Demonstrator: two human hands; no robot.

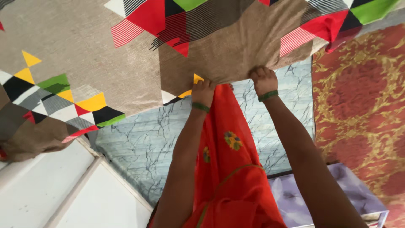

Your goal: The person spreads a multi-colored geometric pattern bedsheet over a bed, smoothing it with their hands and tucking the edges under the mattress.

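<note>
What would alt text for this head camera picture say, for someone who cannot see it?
Two bare hands, left hand and right hand, each with a green bangle, grip the edge of a brown sheet patterned with coloured triangles. Below lie orange cloth, a marbled floor and a red-gold rug.

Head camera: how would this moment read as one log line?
left hand: grips bedsheet edge | right hand: grips same edge | below: marble-pattern surface

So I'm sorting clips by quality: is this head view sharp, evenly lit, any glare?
Head view: soft, even daylight, no glare; patterned bedsheet and both hands, left and right, read sharp; faint shadow under the sheet's edge; the view seems strongly tilted.
</note>
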